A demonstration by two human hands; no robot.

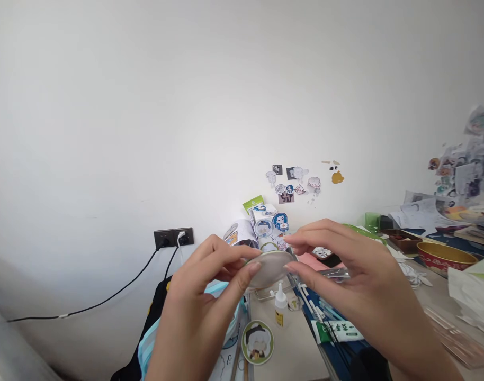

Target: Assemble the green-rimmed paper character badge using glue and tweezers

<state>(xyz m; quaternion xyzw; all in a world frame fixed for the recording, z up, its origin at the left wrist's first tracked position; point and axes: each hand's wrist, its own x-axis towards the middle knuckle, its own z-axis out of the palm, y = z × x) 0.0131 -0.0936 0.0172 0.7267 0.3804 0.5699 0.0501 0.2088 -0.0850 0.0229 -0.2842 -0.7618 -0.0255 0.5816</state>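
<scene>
My left hand (216, 288) pinches a round pale disc (269, 271) between thumb and fingers at its left edge. The disc is tilted, its plain whitish side facing me and a thin greenish rim along the top. At its right edge is my right hand (337, 259), fingers and thumb apart, with the thumb tip at or very near the rim. Below the disc, a small white dropper bottle (280, 307) with a yellow label stands upright on the table. Nearer to me lies a round green-bordered cartoon piece (258, 342). A smaller round cartoon piece (295, 303) lies beside the bottle.
Pens (310, 300) and a green-and-white packet (339, 331) lie right of the pale tabletop (292, 354). A red-and-gold bowl (446, 257) and papers sit further right. At left are a light-blue face mask (149, 338) and a wall socket (173, 237) with cables. Stickers dot the wall.
</scene>
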